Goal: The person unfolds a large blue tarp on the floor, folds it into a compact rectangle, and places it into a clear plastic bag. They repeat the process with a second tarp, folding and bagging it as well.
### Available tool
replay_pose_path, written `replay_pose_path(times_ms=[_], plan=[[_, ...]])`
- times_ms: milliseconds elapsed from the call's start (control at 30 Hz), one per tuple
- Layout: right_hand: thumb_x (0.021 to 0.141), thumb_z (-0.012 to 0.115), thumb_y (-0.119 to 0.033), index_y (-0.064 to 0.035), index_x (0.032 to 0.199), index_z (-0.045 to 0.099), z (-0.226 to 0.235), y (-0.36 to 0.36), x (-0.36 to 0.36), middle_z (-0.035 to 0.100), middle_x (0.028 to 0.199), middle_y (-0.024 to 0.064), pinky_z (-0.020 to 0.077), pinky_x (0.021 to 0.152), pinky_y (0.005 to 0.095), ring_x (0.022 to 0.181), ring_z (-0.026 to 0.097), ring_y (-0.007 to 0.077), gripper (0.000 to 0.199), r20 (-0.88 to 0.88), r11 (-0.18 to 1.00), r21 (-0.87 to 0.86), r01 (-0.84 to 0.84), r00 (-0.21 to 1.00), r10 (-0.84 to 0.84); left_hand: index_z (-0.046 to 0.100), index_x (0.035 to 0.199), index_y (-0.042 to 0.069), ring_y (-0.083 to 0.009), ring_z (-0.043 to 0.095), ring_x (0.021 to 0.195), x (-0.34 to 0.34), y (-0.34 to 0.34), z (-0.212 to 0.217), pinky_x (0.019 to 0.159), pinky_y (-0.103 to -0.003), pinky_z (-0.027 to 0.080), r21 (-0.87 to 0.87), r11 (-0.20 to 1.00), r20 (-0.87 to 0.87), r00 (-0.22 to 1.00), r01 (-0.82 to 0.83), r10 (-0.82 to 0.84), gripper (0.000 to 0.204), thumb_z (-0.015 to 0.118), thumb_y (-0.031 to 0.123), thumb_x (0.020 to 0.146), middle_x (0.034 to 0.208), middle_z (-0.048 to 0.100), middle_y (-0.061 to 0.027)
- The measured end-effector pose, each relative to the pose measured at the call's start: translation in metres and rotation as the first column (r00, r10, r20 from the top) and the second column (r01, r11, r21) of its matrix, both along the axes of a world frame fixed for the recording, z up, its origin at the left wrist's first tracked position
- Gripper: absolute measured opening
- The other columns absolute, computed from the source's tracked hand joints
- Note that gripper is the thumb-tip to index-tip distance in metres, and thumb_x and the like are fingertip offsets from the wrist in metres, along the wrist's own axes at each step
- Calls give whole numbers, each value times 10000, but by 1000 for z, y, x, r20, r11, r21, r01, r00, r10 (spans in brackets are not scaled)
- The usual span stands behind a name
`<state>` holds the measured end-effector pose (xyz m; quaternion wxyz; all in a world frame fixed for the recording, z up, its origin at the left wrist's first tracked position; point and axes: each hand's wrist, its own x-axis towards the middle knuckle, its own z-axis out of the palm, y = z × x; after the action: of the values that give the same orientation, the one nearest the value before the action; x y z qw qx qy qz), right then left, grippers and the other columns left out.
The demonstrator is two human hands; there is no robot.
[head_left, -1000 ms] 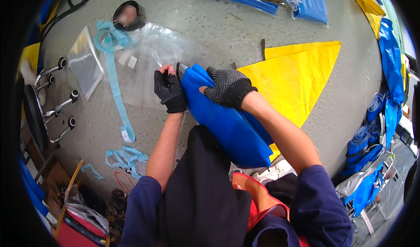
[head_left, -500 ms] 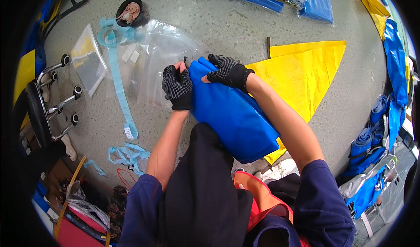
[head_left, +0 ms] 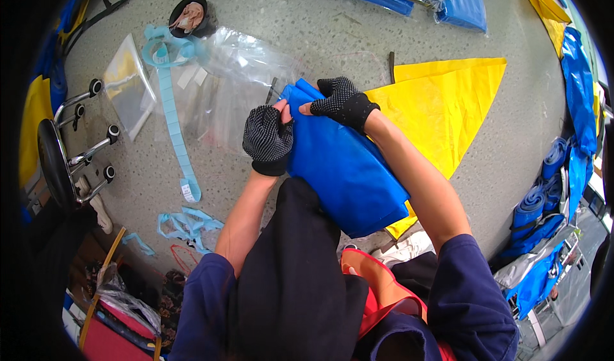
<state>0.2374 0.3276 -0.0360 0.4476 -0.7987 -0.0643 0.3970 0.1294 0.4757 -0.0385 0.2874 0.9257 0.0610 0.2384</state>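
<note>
A folded blue plastic-looking sheet (head_left: 345,175) lies slantwise across my thigh. My left hand (head_left: 268,138), in a black dotted glove with bare fingertips, is closed on its upper left corner. A short dark strap (head_left: 272,90) sticks out beyond that corner. On the sheet's upper edge my right hand (head_left: 340,100), gloved alike, grips a fold between thumb and fingers. Beneath and to the right, a yellow folded sheet (head_left: 448,111) spreads over the floor, a dark strap at its far edge. The underside of the blue sheet is hidden.
Clear plastic bags (head_left: 233,73) lie on the floor ahead, beside a strip of light blue labels (head_left: 171,118) and a black bowl (head_left: 188,17). A wheeled chair base (head_left: 83,147) stands at left. Wrapped blue bundles (head_left: 460,6) lie far off; blue rolls (head_left: 531,204) stand right.
My left hand has shifted slightly right and nearer to me, onto the blue sheet's corner. My right hand has moved a little right. The strap at the corner shows longer.
</note>
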Motion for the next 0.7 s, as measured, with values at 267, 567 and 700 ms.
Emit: replay_pose_path(times_ms=[267, 567, 700], plan=[[549, 806, -464, -17, 792, 550, 2, 1, 1, 590, 734, 160, 461, 648, 350, 705, 584, 251, 569, 93, 995, 35, -88, 992, 85, 639, 887, 48, -295, 583, 718, 16, -7, 8, 659, -373, 454, -15, 999, -71, 997, -44, 42, 68, 615, 95, 844, 768, 595, -126], [563, 801, -456, -6, 782, 569, 8, 3, -2, 618, 771, 181, 490, 685, 360, 749, 619, 281, 552, 136, 999, -4, -42, 990, 42, 641, 898, 58, -296, 583, 736, 2, -12, 13, 694, -378, 463, 13, 1000, 14, 1000, -9, 9, 92, 652, 82, 811, 804, 612, -125], [595, 790, -449, 0, 792, 571, 10, -5, -2, 633, 801, 176, 495, 720, 364, 788, 626, 296, 537, 137, 997, -21, -76, 987, 78, 637, 896, 55, -299, 583, 781, 4, -14, 15, 721, -380, 459, -19, 1000, 34, 999, 15, -15, 92, 653, 86, 811, 833, 613, -133]])
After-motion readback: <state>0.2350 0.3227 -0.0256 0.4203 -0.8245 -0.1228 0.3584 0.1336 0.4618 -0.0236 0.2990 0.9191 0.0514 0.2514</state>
